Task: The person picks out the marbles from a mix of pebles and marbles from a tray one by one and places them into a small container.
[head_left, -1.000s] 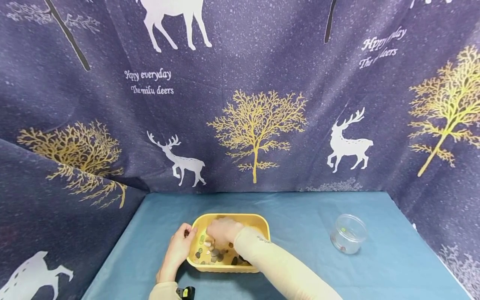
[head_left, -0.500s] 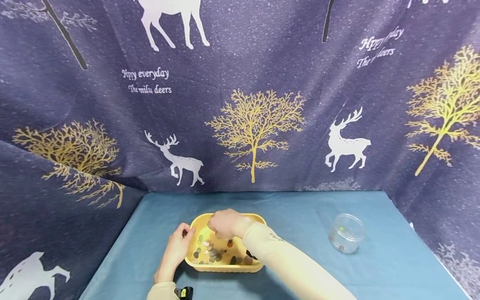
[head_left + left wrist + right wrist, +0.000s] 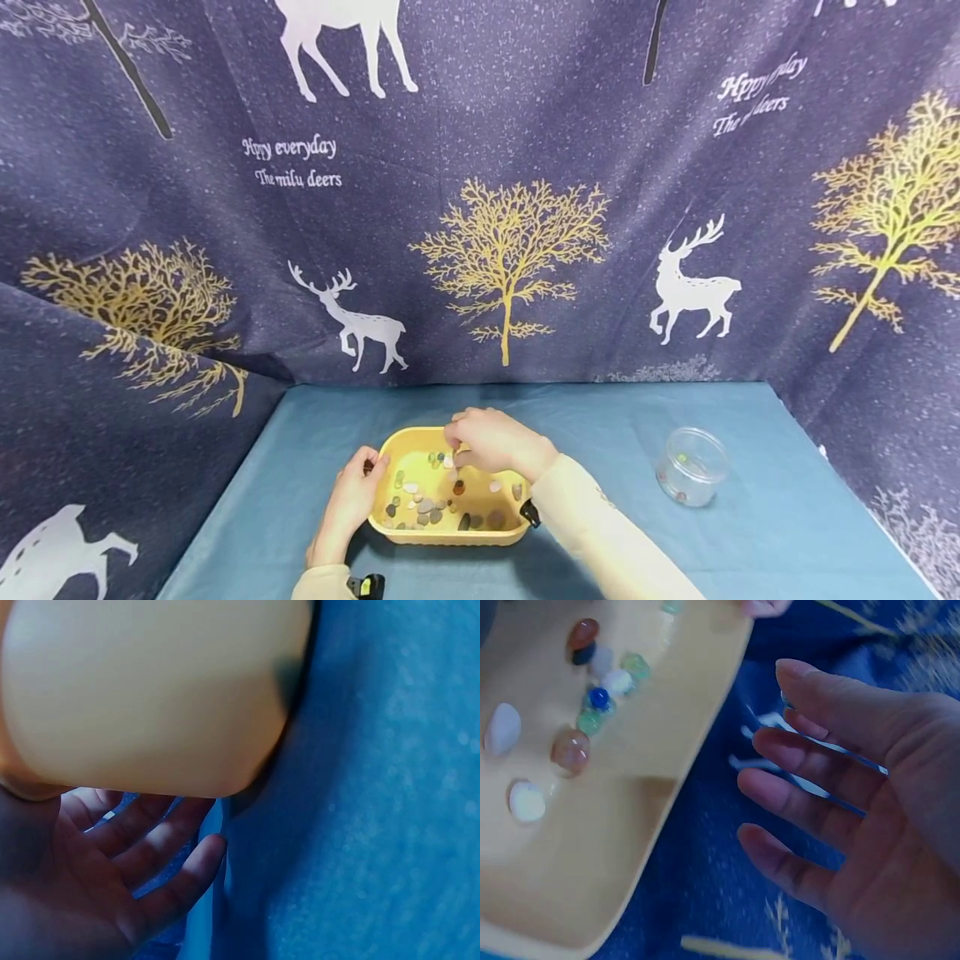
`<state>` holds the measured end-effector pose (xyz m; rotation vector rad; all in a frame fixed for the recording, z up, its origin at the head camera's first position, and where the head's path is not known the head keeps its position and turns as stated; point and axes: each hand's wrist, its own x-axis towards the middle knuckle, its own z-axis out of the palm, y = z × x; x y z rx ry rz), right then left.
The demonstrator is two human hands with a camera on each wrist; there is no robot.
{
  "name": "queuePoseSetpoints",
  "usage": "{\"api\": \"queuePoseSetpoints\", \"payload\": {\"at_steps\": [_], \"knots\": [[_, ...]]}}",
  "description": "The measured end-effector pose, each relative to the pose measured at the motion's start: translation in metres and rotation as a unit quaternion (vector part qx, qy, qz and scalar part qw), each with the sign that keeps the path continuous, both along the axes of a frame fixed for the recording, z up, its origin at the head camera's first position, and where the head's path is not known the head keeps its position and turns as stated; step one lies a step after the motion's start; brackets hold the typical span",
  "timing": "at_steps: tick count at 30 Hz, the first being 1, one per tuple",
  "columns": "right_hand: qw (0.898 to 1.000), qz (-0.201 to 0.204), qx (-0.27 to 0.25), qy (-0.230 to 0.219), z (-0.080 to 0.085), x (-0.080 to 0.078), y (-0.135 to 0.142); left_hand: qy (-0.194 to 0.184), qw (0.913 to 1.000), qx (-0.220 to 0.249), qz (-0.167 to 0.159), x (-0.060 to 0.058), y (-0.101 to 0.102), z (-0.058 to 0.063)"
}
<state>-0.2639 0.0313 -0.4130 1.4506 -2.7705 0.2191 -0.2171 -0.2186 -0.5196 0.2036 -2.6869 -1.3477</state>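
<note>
A yellow plastic box (image 3: 450, 537) holds several pebbles (image 3: 427, 506) and glass marbles (image 3: 598, 698). My left hand (image 3: 356, 492) holds the box's left rim between thumb and forefinger. In the left wrist view the other fingers of the left hand (image 3: 142, 862) hang loose beside the outer wall. My right hand (image 3: 498, 440) is over the box's back right part. In the right wrist view the right hand (image 3: 870, 787) has thumb and forefinger pinched on a small bluish glassy piece (image 3: 784, 698), mostly hidden. Its remaining fingers are spread.
A clear round jar (image 3: 693, 467) stands to the right on the blue tablecloth (image 3: 600, 417), with a few small coloured pieces inside. A dark blue curtain (image 3: 465, 108) printed with deer and trees hangs behind the table and at its sides.
My right hand has risen from among the stones and moved to the right, uncovering marbles near the back of the box. The left hand has stayed at the rim.
</note>
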Motion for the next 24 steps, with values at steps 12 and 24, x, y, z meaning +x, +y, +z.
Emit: {"api": "queuePoseSetpoints", "payload": {"at_steps": [12,24], "knots": [[0.992,-0.028,-0.125,-0.017,-0.001,0.005,0.057,0.001,1.0000,0.003,0.001,0.001,0.001,0.000],[0.962,-0.089,-0.258,0.023,-0.016,0.006,0.117,-0.004,1.0000,0.007,0.003,0.001,0.001,0.000]]}}
